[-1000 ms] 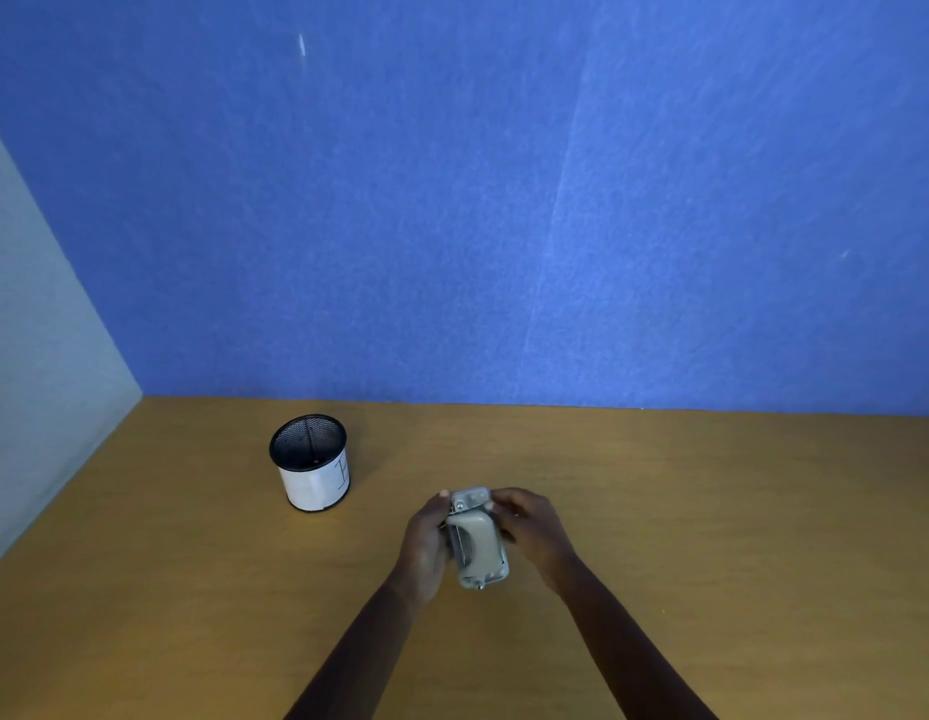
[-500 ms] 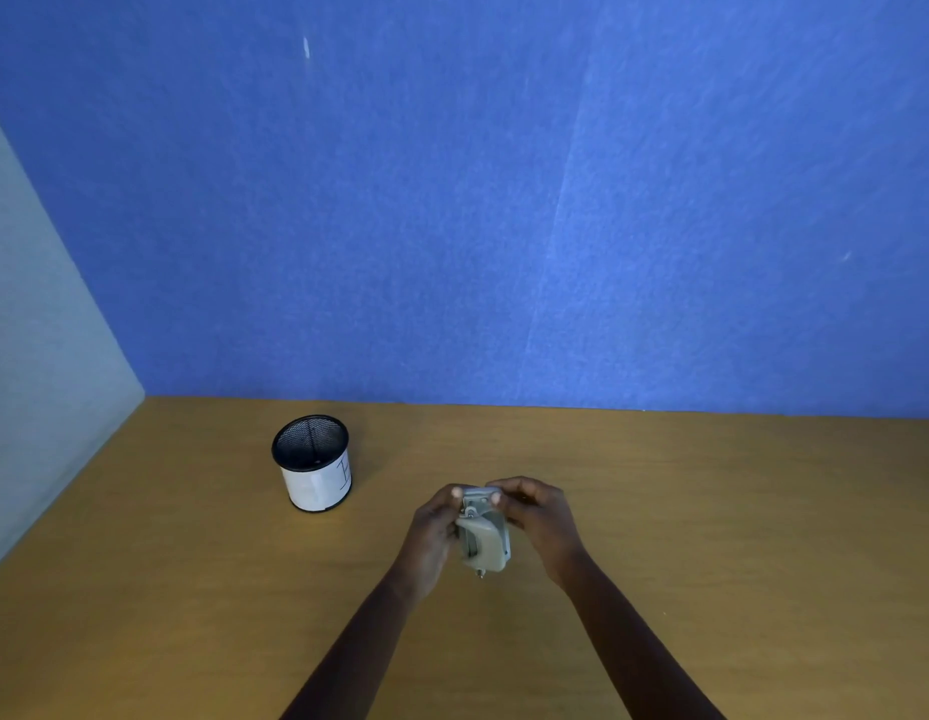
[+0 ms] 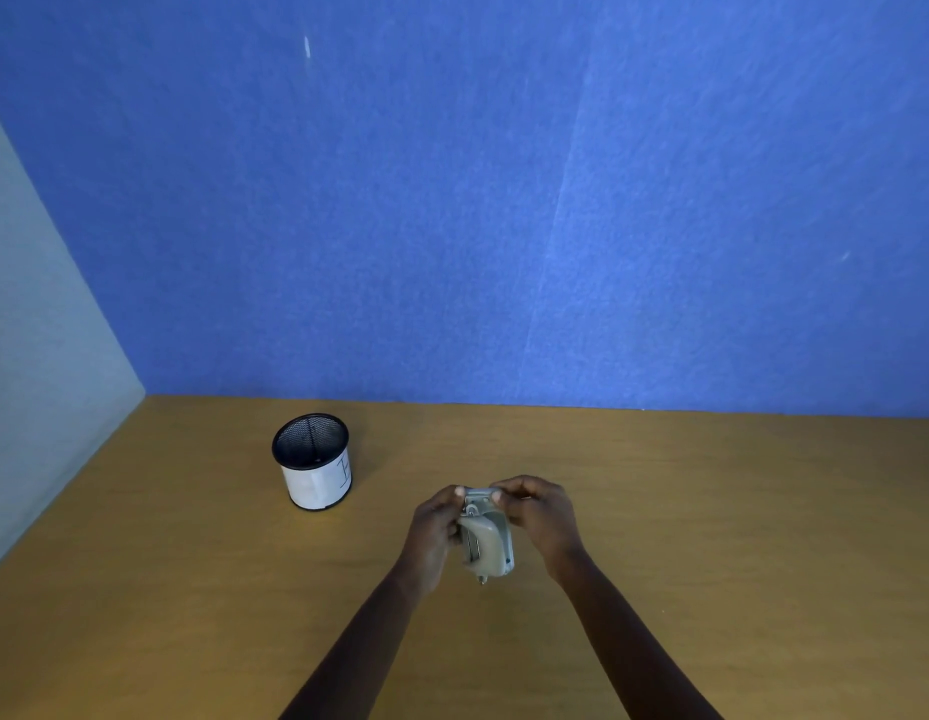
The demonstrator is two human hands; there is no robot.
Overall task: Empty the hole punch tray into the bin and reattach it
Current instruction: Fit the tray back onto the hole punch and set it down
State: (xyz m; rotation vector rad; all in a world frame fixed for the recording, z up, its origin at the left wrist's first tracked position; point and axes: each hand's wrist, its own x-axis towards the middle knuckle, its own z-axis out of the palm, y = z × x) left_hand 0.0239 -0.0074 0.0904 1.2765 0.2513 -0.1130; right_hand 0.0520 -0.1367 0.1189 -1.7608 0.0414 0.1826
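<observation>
A small grey hole punch (image 3: 485, 543) is held upright between both hands above the wooden table (image 3: 711, 511). My left hand (image 3: 433, 532) wraps its left side, with the thumb at the top edge. My right hand (image 3: 537, 514) grips the top right corner with fingertips. The tray side of the punch is hidden from me. The bin (image 3: 312, 461), a small black mesh cup with a white paper wrap, stands upright to the left of the hands, well apart from them.
A blue partition (image 3: 504, 226) closes off the back of the table, and a grey panel (image 3: 31, 356) runs along its left side. Bare wood lies to the right of the hands and in front of them.
The punch has been tipped from lying flatter to standing more upright, and both hands shifted their grip toward its top end. The bin stayed put.
</observation>
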